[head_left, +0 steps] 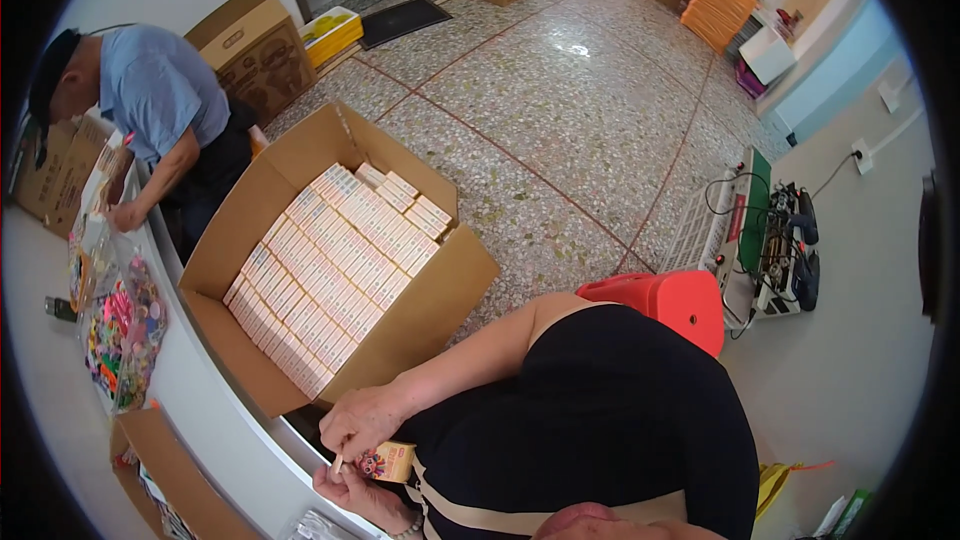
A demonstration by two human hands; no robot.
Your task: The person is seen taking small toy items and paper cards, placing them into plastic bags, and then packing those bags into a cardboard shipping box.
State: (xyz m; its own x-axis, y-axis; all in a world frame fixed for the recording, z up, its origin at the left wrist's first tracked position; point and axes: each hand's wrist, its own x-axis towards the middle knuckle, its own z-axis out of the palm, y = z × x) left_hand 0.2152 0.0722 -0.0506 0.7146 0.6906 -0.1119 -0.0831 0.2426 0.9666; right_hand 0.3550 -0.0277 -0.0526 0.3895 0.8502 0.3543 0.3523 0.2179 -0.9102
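A small yellow cardboard box (pixel 388 462) with a cartoon figure on its front is held close to my dark top. My left hand (pixel 362 498), a bracelet at its wrist, is closed around the lower side of it. From above, my right hand (pixel 365 422) bends its fingers over the box's end and pinches a small pale piece (pixel 337 466). Whether that piece is a flap or separate, I cannot tell. Beyond my right forearm, a large open carton (pixel 405 335) holds tightly packed rows of small boxes (pixel 325 275).
A white table (pixel 215 405) runs along the left, with bags of colourful trinkets (pixel 125 330) and an open carton (pixel 175 470). Another person (pixel 160 90) bends over its far end. A red stool (pixel 660 305) stands behind me, near a heater (pixel 705 230) and cables by the wall.
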